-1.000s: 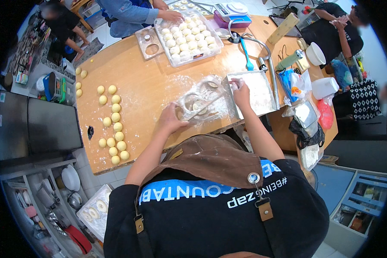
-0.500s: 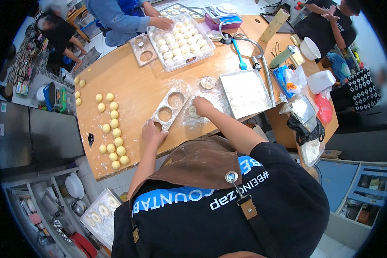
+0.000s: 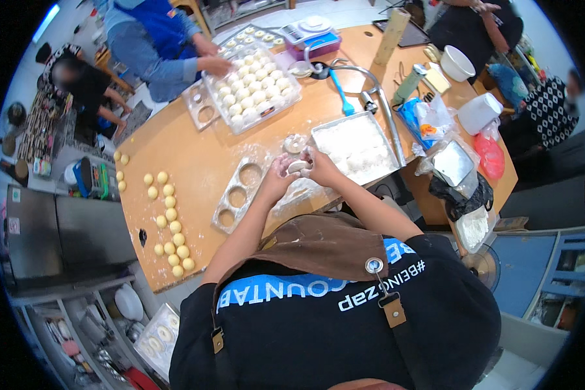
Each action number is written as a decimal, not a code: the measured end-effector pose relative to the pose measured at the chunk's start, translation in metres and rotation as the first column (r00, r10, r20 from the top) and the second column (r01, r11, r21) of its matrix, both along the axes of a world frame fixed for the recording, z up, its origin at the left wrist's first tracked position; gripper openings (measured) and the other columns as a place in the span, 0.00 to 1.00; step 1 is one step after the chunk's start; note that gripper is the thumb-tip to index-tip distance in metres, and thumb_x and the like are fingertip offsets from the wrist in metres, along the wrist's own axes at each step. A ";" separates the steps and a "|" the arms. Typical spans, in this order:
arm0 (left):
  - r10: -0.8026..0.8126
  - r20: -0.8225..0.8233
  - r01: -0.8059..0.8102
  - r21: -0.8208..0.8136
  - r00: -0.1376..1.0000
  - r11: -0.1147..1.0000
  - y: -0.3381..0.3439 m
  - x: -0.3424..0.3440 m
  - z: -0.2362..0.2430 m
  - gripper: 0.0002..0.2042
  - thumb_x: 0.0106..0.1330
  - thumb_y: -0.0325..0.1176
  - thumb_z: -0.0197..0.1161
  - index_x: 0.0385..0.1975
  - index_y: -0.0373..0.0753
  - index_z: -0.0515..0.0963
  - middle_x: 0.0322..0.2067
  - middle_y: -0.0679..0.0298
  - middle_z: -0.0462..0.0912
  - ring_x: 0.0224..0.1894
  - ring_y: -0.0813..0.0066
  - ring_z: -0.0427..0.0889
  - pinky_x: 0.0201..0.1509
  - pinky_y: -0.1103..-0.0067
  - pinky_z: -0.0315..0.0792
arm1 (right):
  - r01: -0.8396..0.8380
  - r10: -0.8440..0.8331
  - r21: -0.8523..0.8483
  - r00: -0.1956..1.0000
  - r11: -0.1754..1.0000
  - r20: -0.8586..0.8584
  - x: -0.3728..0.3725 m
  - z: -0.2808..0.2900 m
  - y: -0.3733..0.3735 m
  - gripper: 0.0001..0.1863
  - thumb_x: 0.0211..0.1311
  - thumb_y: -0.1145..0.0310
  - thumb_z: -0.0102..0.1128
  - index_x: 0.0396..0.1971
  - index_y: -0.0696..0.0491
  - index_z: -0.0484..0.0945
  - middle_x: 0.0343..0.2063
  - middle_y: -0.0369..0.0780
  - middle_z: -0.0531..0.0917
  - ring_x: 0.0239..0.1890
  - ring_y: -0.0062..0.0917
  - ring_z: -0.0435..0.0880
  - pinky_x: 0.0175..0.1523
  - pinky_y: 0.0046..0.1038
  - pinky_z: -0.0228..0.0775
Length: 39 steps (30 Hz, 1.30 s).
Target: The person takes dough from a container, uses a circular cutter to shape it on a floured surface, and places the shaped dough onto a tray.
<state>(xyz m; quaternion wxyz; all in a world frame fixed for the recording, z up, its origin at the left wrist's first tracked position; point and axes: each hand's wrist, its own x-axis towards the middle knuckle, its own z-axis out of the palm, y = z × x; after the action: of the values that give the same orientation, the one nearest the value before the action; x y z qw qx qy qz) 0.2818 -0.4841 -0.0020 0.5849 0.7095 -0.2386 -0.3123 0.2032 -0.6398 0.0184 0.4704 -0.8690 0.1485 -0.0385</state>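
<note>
Both hands hold a small round piece of pale dough [image 3: 299, 167] just above the floured table edge. My left hand [image 3: 278, 178] grips its left side, and my right hand [image 3: 321, 170] curls round the right. Beside my left forearm lies a wooden board with three round holes [image 3: 226, 203], dusted with flour. Just beyond my fingers sits a small round cutter [image 3: 295, 142]. A square metal tray [image 3: 318, 138] with flour and pale dough pieces in it stands right of my right hand.
Yellow dough balls [image 3: 171, 214] line the table's left side. A clear box [image 3: 286, 104] of dough balls stands at the back, where a co-worker's hand [image 3: 213, 65] reaches in. A blue brush [image 3: 340, 92], a curved metal pipe [image 3: 389, 117] and a white bowl [image 3: 457, 63] lie right.
My left hand has let go of the wooden board and joined my right hand. The dough piece, which lay on the table under my right hand, is now held up between both.
</note>
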 end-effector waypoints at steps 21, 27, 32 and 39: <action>0.136 -0.068 -0.144 -0.114 0.988 0.983 -0.161 -0.059 0.011 0.20 0.54 0.23 0.62 0.44 0.36 0.61 0.36 0.56 0.76 0.40 0.71 0.76 0.42 0.78 0.71 | 0.192 -0.291 0.378 0.930 0.906 0.224 -0.056 -0.016 -0.141 0.21 0.42 0.74 0.66 0.35 0.55 0.63 0.29 0.39 0.74 0.34 0.21 0.75 0.38 0.25 0.70; 0.123 0.156 -0.109 -0.095 0.980 0.990 -0.182 -0.056 -0.002 0.20 0.55 0.25 0.62 0.45 0.37 0.61 0.37 0.56 0.75 0.40 0.72 0.76 0.42 0.78 0.70 | 0.286 -0.344 0.265 0.916 0.921 0.208 -0.059 -0.018 -0.157 0.22 0.43 0.73 0.67 0.38 0.56 0.65 0.29 0.39 0.75 0.34 0.24 0.76 0.41 0.26 0.70; 0.050 -0.156 -0.069 -0.117 0.986 0.991 -0.189 -0.076 0.016 0.22 0.64 0.38 0.56 0.55 0.38 0.59 0.41 0.55 0.76 0.47 0.71 0.73 0.54 0.73 0.63 | 0.118 -0.137 0.133 0.981 0.984 0.138 -0.066 -0.022 -0.179 0.33 0.41 0.66 0.72 0.47 0.57 0.66 0.36 0.42 0.76 0.36 0.29 0.77 0.44 0.29 0.71; 0.000 -0.182 -0.036 -0.195 0.983 0.980 -0.186 -0.069 0.004 0.25 0.72 0.52 0.32 0.54 0.38 0.64 0.44 0.55 0.77 0.55 0.65 0.69 0.63 0.69 0.53 | 0.158 -0.140 -0.145 0.982 0.977 0.128 -0.066 -0.012 -0.172 0.37 0.37 0.63 0.72 0.50 0.56 0.65 0.43 0.48 0.74 0.47 0.42 0.74 0.51 0.40 0.66</action>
<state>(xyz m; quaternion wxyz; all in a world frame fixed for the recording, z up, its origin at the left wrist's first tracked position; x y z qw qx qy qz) 0.2132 -0.6696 0.0020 0.6746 0.6186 -0.2079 -0.3450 0.1373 -0.8122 0.0063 0.4055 -0.8854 0.1819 -0.1362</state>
